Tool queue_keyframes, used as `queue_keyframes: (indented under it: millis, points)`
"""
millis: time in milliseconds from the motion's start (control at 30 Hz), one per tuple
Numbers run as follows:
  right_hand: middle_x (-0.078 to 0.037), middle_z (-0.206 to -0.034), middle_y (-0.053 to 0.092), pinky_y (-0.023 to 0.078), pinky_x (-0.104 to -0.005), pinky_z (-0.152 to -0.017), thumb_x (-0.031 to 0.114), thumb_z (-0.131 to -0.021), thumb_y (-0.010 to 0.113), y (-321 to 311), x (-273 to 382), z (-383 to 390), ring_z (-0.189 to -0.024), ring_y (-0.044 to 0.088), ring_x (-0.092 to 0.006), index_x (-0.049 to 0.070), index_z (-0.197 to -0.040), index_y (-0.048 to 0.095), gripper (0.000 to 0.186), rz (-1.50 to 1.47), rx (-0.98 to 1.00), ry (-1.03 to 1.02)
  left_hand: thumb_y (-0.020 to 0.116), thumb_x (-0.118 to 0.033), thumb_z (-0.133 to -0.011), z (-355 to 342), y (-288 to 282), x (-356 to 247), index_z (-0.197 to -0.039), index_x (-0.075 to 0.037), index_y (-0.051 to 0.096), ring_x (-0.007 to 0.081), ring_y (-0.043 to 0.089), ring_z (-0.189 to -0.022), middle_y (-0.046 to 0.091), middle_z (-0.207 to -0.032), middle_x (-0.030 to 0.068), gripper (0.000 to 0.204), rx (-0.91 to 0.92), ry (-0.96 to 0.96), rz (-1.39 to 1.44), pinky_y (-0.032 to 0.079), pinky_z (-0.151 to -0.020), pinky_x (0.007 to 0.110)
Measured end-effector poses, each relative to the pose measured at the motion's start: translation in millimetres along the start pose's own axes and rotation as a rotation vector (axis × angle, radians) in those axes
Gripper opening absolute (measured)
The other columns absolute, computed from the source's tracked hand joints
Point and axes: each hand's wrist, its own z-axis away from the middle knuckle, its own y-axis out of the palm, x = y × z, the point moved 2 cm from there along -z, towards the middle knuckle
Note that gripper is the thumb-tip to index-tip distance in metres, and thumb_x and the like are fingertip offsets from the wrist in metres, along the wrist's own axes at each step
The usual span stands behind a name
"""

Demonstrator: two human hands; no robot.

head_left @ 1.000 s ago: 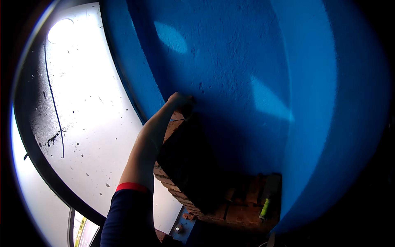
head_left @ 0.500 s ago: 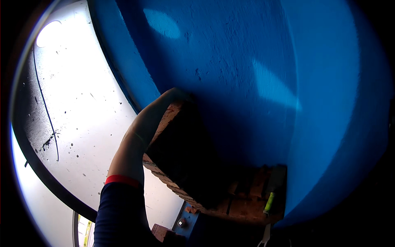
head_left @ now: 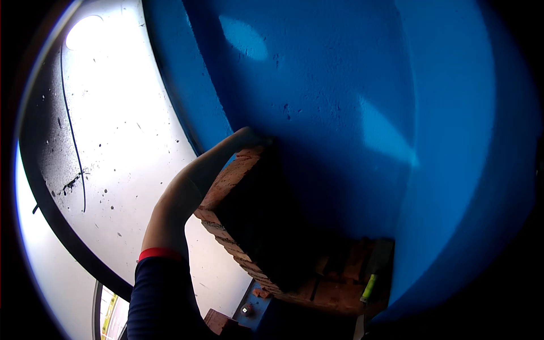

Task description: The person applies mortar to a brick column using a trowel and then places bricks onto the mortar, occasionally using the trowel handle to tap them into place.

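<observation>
My left arm, in a dark blue sleeve with a red cuff, reaches up from the lower edge. My left hand (head_left: 252,137) lies at the far top end of a stack of reddish bricks (head_left: 235,175), against the blue wall. Deep shadow hides its fingers, so I cannot tell whether they grip a brick. The stack's near side is almost black. Of my right hand nothing shows. Lower right, on more bricks (head_left: 340,292) in the corner, rests a tool with a yellow-green handle (head_left: 369,287); its dark part is hard to make out.
A rough blue wall (head_left: 317,73) rises behind the bricks and meets another blue wall (head_left: 453,130) at right. To the left stands a bright white panel (head_left: 124,158) with dark specks. Brick pieces (head_left: 262,293) and a small round object (head_left: 246,310) lie on a blue surface below.
The whole view has shifted slightly. My left forearm is more bent, and more of the brick stack's lit side shows beside it. The hand stays at the stack's far end.
</observation>
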Motion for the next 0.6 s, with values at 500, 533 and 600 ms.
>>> queue_keyframes:
  millis: [500,533,600]
  points:
    - [-0.012,-0.085,0.058,0.047,-0.0334,-0.05,0.016,-0.101,0.045,-122.1,366.1,-185.4,-0.054,0.052,-0.0164,0.002,-0.151,0.008,0.064,-0.715,0.486,-0.396,0.049,-0.028,-0.099,71.4,-0.8,84.9,-0.136,-0.02,0.051,0.0286,0.049,-0.125,0.054,-0.134,0.0118,0.038,-0.021,0.101,-0.084,0.039,-0.106,0.042]
    - [-0.004,-0.066,0.049,0.036,-0.0317,-0.043,0.022,-0.1,0.048,-123.5,398.8,-187.3,-0.046,0.04,-0.0119,0.001,-0.133,0.047,0.039,-0.878,0.425,-0.402,0.048,-0.028,-0.099,66.3,3.0,88.5,-0.136,-0.02,0.051,0.0289,0.048,-0.127,0.053,-0.136,0.0114,0.038,0.006,0.104,-0.056,0.039,-0.106,0.042]
    - [-0.004,-0.075,0.053,0.039,-0.0273,-0.046,0.021,-0.102,0.046,-139.0,442.8,-215.3,-0.052,0.043,-0.0064,0.005,-0.149,0.025,0.054,-0.667,0.516,-0.469,0.047,-0.029,-0.099,69.4,2.6,86.2,-0.136,-0.02,0.051,0.0295,0.048,-0.126,0.052,-0.137,0.0115,0.038,-0.017,0.112,-0.056,0.039,-0.106,0.042]
